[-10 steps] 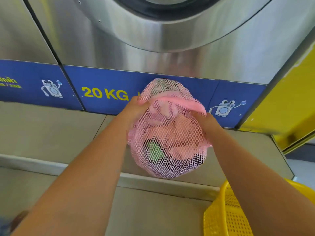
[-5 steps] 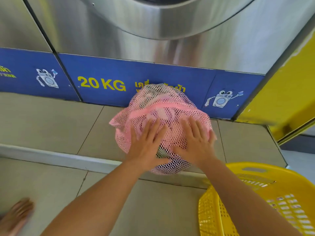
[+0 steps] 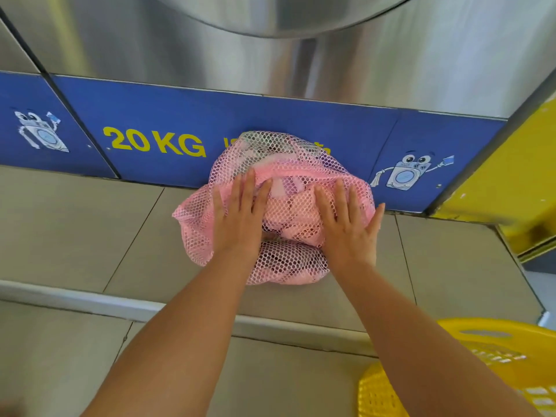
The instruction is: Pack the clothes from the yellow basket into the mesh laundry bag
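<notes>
The pink mesh laundry bag [image 3: 288, 173] lies stuffed with pink and dark clothes on the tiled ledge in front of the washing machine. Its pink zip band runs across the top. My left hand [image 3: 239, 218] rests flat on the bag's left half, fingers spread. On the right half my right hand [image 3: 349, 227] lies flat too, thumb out to the right. Neither hand grips the mesh. The yellow basket [image 3: 469, 365] sits at the lower right, only partly in view; its inside is mostly cut off.
A steel washing machine front [image 3: 301, 61] with a blue "20 KG" strip [image 3: 156, 142] rises right behind the bag. A yellow panel [image 3: 511, 182] stands at the right. The tiled ledge [image 3: 75, 230] ends in a metal-edged step [image 3: 90, 299] down to the floor.
A second ago both hands held the bag up by its top. The bag now lies on the ledge, and both hands press flat on it, shifted slightly up the bag.
</notes>
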Action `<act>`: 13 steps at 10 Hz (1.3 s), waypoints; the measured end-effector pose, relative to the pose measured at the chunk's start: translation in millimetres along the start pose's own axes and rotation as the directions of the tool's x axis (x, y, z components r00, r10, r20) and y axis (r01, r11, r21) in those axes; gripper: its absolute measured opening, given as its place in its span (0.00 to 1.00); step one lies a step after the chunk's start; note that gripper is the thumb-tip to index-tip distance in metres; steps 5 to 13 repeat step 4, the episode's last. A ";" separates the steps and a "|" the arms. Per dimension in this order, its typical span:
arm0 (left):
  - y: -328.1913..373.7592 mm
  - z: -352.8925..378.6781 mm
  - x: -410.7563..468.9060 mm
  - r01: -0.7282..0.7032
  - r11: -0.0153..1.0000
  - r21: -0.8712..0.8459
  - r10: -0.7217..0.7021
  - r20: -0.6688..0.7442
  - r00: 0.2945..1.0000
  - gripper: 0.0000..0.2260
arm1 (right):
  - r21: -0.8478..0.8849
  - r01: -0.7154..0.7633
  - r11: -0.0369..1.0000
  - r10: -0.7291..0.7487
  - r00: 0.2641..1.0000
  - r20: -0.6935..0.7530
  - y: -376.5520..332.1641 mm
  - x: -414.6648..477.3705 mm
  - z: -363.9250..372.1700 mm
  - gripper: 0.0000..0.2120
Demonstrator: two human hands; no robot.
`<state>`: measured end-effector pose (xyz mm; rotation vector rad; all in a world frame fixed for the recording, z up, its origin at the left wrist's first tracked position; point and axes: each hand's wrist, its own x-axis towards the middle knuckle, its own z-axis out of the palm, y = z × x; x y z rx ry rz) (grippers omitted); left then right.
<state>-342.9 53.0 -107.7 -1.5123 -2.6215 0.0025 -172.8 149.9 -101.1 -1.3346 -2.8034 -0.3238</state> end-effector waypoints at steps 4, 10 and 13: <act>-6.6 -60.7 -2.5 -0.121 0.992 0.040 0.097 0.380 0.920 0.52 | 0.125 0.091 0.988 -0.131 0.924 0.359 15.6 0.8 -45.0 0.52; -6.6 -60.7 -2.5 -0.121 0.992 0.040 0.097 0.380 0.920 0.52 | 0.125 0.091 0.988 -0.131 0.924 0.359 15.6 0.8 -45.0 0.52; -6.6 -60.7 -2.5 -0.121 0.992 0.040 0.097 0.380 0.920 0.52 | 0.125 0.091 0.988 -0.131 0.924 0.359 15.6 0.8 -45.0 0.52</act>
